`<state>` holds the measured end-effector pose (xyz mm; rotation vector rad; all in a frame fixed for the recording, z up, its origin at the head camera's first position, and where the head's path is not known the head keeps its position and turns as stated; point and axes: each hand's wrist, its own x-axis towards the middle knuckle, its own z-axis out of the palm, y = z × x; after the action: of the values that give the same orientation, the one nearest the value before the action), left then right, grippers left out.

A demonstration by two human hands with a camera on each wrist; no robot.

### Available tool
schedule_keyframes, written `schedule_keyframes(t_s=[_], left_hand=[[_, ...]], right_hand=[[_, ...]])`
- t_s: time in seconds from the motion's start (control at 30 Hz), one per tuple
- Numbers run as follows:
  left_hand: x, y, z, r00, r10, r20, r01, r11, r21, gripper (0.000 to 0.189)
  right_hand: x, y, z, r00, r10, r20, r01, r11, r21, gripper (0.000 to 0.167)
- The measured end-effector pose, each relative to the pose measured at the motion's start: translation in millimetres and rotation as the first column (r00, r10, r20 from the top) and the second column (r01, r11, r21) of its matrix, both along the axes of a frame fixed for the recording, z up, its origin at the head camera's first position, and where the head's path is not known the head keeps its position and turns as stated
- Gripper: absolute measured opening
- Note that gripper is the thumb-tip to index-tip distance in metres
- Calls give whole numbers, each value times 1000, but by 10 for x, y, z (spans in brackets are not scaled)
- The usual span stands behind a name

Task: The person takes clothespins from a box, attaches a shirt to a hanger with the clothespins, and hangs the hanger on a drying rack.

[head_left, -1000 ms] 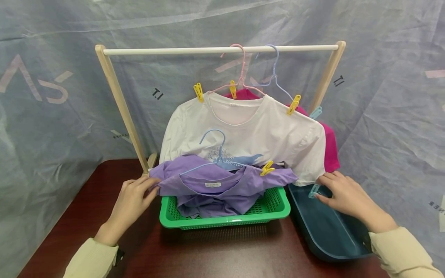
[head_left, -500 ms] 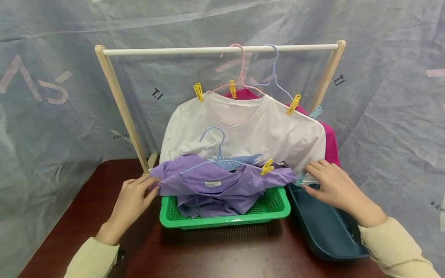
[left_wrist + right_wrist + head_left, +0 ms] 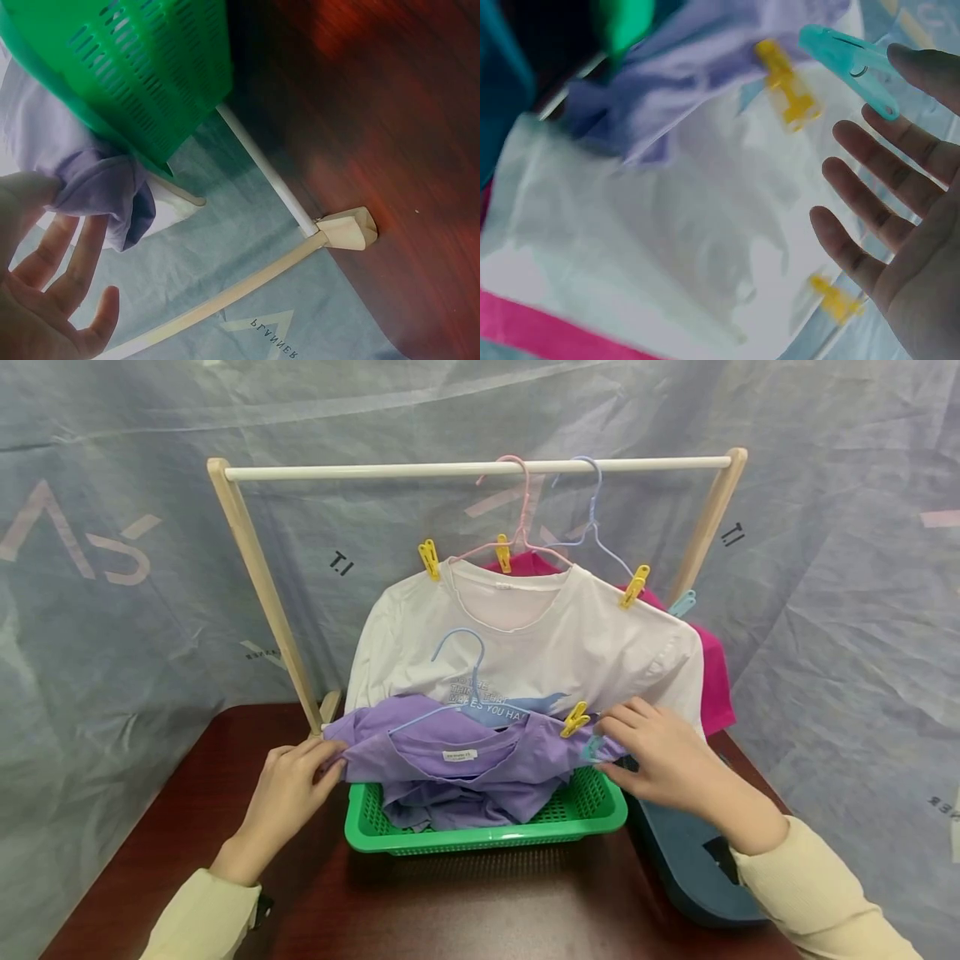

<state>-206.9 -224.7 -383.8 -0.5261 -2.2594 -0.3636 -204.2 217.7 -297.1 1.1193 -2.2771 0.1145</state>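
Observation:
A purple shirt (image 3: 450, 764) on a blue hanger (image 3: 475, 681) lies over a green basket (image 3: 487, 839), its neckline and label facing up. My left hand (image 3: 288, 793) pinches its left sleeve edge between thumb and fingers; the left wrist view shows the bunched purple cloth in the grip. My right hand (image 3: 660, 760) pinches a light blue clothespin (image 3: 849, 67) between thumb and index finger, the other fingers spread. In the head view that pin overlaps the shirt's right sleeve. A yellow clothespin (image 3: 576, 719) clips the shirt's right shoulder to the hanger, just left of my right hand.
Behind, a rack with a white rail (image 3: 337, 471) carries a white T-shirt (image 3: 510, 635) on a pink hanger (image 3: 522, 502) and a magenta shirt (image 3: 716, 681), both with clothespins. A dark blue bin (image 3: 690, 877) stands right of the basket on the dark red table (image 3: 450, 910).
My right hand has moved left from over the dark blue bin to the purple shirt's right sleeve, carrying the light blue clothespin. The left hand stays on the left sleeve.

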Motion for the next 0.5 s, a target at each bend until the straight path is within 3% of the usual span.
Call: schedule_keyframes(t_s=[0.5], left_hand=[[7, 9, -2, 1000, 23, 14, -23, 1000, -6, 16]], right_hand=[[-9, -658, -6, 995, 95, 43, -98, 993, 63, 31]])
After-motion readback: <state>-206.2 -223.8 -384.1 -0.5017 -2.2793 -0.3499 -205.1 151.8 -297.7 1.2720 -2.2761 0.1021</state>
